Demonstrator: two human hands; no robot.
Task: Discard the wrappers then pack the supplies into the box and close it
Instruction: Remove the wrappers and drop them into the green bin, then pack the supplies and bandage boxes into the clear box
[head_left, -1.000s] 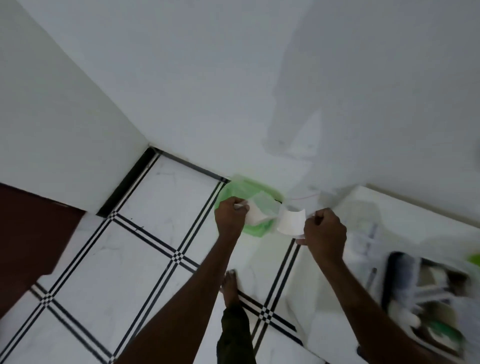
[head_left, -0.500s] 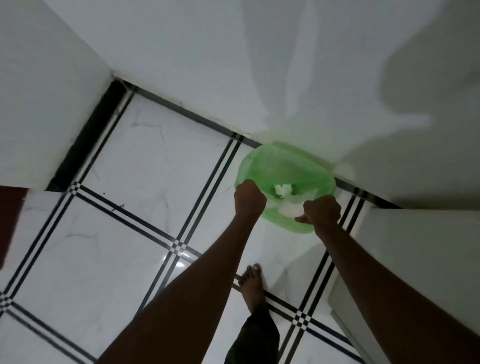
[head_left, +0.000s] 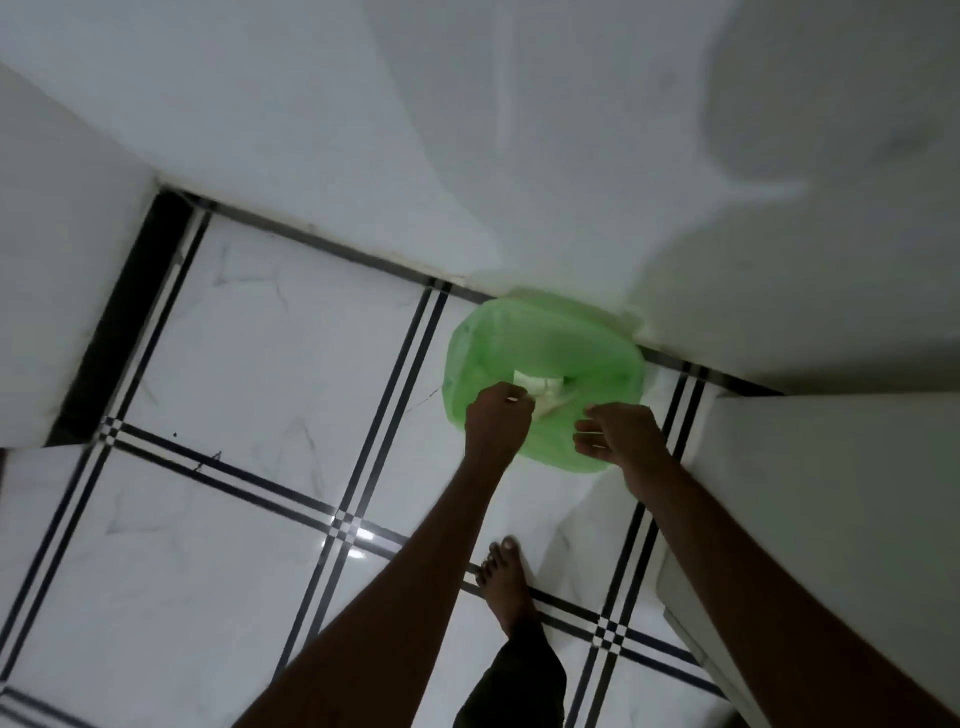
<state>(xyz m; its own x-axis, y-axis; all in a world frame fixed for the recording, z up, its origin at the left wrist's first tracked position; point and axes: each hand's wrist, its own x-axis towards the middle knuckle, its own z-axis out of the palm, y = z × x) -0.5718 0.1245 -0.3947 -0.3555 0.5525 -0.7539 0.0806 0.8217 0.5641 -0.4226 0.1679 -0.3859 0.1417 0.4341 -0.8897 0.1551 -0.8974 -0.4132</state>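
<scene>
Both arms reached out over a green-lined bin (head_left: 545, 343) that stood on the tiled floor (head_left: 270, 338), pushed up against the foot of the white wall (head_left: 467, 130). The left hand (head_left: 497, 423) hung above the bin's near-left rim with its fingers curled in toward the palm; whether it pinched anything I could not tell, though a pale sliver showed at its knuckles. The right hand (head_left: 621, 434) hovered over the near-right rim, fingers loosely parted and bent, with nothing gripped in it that I could make out. The two hands were apart, a gap of green liner showing between them.

Down inside the bin lay the white wrappers (head_left: 540, 389), crumpled paper resting on the liner just beyond the left hand's fingertips and clear of the right hand.

The floor was glossy white marble-look tile crossed by double black lines, with a bright glint of light near one crossing. A bare foot (head_left: 504, 577) stood on the tile below the hands, a dark trouser leg (head_left: 519, 680) above it. At the right edge, the pale corner of a desk (head_left: 831, 519) jutted in, its top bare in the part visible. The picture was a little blurred.
</scene>
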